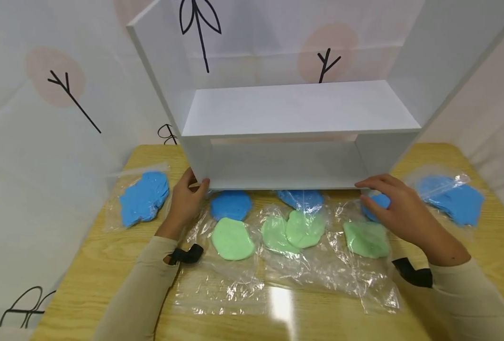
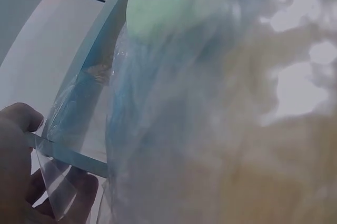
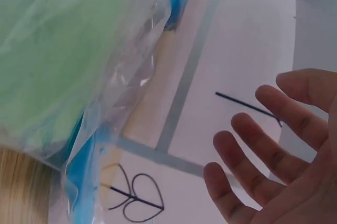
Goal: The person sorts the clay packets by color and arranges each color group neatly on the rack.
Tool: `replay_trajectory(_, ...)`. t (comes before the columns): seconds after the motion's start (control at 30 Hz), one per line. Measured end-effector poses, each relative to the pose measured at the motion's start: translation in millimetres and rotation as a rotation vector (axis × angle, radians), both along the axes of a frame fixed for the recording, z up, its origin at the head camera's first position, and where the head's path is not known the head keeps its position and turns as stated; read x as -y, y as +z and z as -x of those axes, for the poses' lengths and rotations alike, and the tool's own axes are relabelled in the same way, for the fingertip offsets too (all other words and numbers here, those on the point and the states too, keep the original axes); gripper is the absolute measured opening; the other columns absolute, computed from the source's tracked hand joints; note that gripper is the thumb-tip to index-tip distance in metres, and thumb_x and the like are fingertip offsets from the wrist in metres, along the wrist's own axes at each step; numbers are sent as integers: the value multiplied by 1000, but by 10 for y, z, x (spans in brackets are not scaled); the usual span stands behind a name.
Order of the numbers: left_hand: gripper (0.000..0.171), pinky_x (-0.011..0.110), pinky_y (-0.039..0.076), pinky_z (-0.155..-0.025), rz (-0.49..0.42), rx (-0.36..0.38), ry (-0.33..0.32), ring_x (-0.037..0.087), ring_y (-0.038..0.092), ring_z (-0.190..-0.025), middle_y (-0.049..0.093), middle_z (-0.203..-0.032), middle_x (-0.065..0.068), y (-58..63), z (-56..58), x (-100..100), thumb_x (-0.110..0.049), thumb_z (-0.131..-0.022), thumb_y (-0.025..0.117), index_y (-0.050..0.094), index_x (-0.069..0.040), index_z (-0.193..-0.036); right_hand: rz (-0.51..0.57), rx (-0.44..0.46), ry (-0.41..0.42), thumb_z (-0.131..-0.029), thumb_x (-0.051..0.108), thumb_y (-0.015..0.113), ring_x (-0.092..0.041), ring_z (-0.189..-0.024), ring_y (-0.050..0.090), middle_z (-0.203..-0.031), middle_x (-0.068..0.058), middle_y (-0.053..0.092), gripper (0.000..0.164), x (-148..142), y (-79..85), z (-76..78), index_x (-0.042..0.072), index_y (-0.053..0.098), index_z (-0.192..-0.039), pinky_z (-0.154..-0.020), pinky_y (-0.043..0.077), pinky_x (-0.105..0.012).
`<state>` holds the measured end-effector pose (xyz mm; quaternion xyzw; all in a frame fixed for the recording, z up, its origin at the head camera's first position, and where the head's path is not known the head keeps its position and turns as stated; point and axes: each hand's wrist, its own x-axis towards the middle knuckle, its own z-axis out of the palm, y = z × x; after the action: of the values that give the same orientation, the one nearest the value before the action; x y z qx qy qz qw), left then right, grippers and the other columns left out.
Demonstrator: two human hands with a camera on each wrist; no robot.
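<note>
"Shall we start with the left hand [image 1: 188,199]?"

"Yes. We see it at the lower left corner of the white shelf unit [image 1: 301,109], thumb on one side of a panel edge and fingers on the other, so we call it a grip. The forearm slants up and inward from the near side, in a beige sleeve [image 1: 134,291] with a black strap [image 1: 189,254] by the wrist."

"And the right hand [image 1: 399,210]?"

"Released, we'd say: its fingers are extended and apart, beside the lower right corner. We can't tell whether the fingertips touch the unit. That forearm angles in from the near right."

"Where does the unit stand, as we look at it?"

"Upright between the hands, over the far part of the wooden table [image 1: 107,270]. We can't tell how its base rests."

"What lies around it?"

"Just in front, four green pieces [image 1: 232,239] in clear plastic bags [image 1: 222,293], the middle two overlapping. Beyond them we see three blue pieces [image 1: 231,205] by the unit's lower front edge, one partly behind the right hand."

"Farther out?"

"One bagged blue lump [image 1: 144,199] left of the left hand, another blue lump [image 1: 452,196] right of the right hand, and a printed white cloth [image 1: 22,156] behind everything."
</note>
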<state>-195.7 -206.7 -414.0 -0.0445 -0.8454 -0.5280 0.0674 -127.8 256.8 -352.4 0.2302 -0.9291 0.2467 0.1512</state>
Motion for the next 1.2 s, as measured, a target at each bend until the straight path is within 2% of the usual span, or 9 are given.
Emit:
replay_trajectory(0.07, 56, 51, 54, -96, -14, 18, 3, 36, 63, -118, 57, -136, 17, -12, 7, 2, -41, -100, 60, 43, -24, -150, -17, 17, -1, -89, 4, 73, -7, -61, 57, -121, -15, 62, 33, -52, -14, 17, 7, 68, -121, -56, 48, -31)
replay_trajectory(0.13, 58, 51, 53, -98, -31, 39, 4, 35, 61, -121, 55, -139, 15, -20, 12, 8, -43, -99, 60, 42, -25, -151, -41, 45, -4, -88, 4, 75, -19, -76, 64, -120, -15, 63, 35, -106, -20, 32, 6, 68, -122, -64, 53, -40)
replay_trajectory(0.23, 60, 52, 50, -101, -53, 76, 5, 34, 56, -126, 52, -143, 14, -19, 14, 24, -46, -98, 60, 41, -26, -152, -79, 108, 0, -88, 5, 74, -38, -105, 61, -122, -18, 62, 37, -193, -22, 51, 6, 67, -125, -78, 53, -56)
replay_trajectory(0.27, 60, 52, 50, -102, -57, 84, 4, 34, 55, -128, 52, -144, 13, -20, 12, 33, -46, -98, 60, 41, -26, -152, -85, 138, 5, -89, 5, 74, -40, -108, 60, -123, -20, 62, 38, -219, -22, 56, 5, 66, -126, -79, 52, -58)
replay_trajectory(0.4, 62, 53, 47, -105, -93, 128, -1, 34, 51, -133, 49, -146, 13, -41, -11, 58, -46, -98, 61, 40, -25, -152, -107, 271, 2, -93, 9, 70, -47, -116, 56, -132, -27, 56, 40, -290, -15, 62, 5, 62, -132, -85, 50, -65)
replay_trajectory(0.5, 64, 53, 46, -106, -127, 152, -11, 34, 50, -133, 48, -147, 14, -59, -19, 61, -45, -98, 62, 39, -24, -153, -122, 323, -7, -94, 11, 70, -50, -120, 53, -134, -29, 54, 42, -331, -27, 65, 4, 61, -134, -88, 48, -67)
replay_trajectory(0.77, 68, 53, 44, -107, -143, 156, -10, 32, 49, -135, 50, -145, 13, -55, 4, 45, -53, -95, 63, 39, -25, -152, -135, 385, -41, -90, 11, 74, -53, -122, 49, -133, -30, 53, 42, -464, -97, 115, 1, 64, -129, -91, 45, -69)
replay_trajectory(0.97, 69, 54, 44, -108, -135, 153, -2, 32, 47, -136, 50, -146, 12, -78, 9, 60, -54, -94, 63, 39, -25, -153, -151, 458, -52, -90, 20, 76, -57, -123, 46, -137, -34, 49, 49, -506, -166, 169, 0, 62, -132, -93, 44, -71)
replay_trajectory(1.2, 68, 54, 43, -108, -145, 146, -7, 32, 47, -136, 49, -147, 11, -73, 16, 44, -53, -95, 63, 40, -26, -152, -187, 470, -40, -86, 20, 80, -58, -125, 45, -138, -36, 49, 57, -555, -238, 201, -2, 59, -134, -96, 42, -72)
